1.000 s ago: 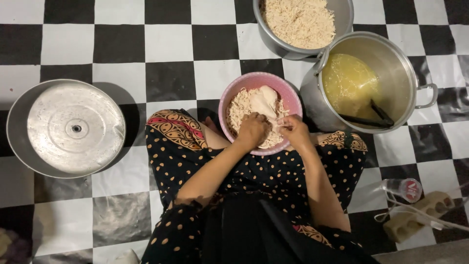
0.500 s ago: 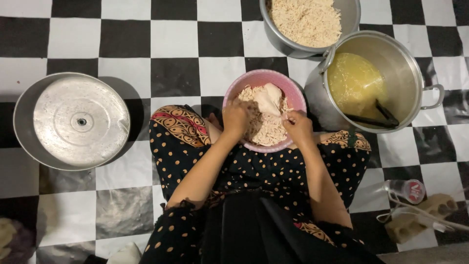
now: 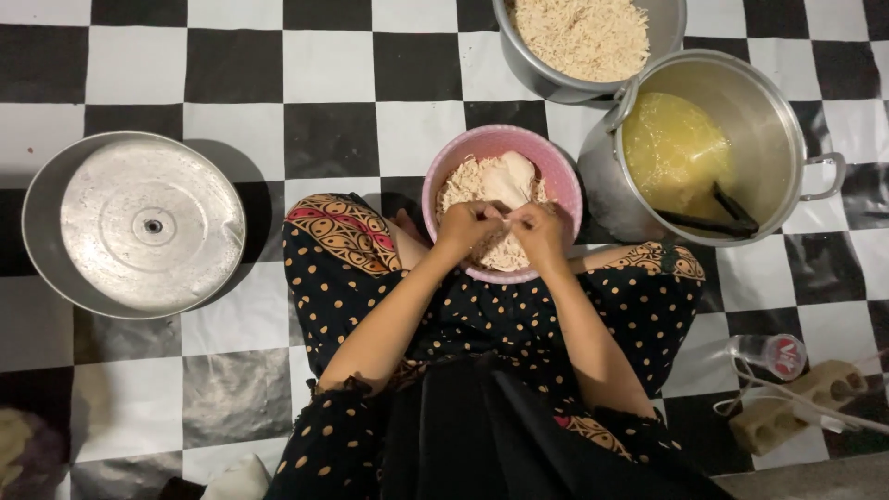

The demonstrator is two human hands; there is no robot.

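Pale, soft, fibrous meat (image 3: 500, 185) in the pink bowl (image 3: 443, 181) tears easily; left hand (image 3: 470, 225) and right hand (image 3: 537, 231), together, pinch one piece at its edges.

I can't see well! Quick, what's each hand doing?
Left hand: closed, pinching pale shredded food over the round pink plastic bowl.
Right hand: closed, pinching the same food.

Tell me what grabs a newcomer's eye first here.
The two hands, left hand and right hand, meet over a pink bowl of pale shredded food at centre. To its right stands a steel pot of yellow liquid, with a second pot of shreds above. A big metal lid lies far left on the checkered floor.
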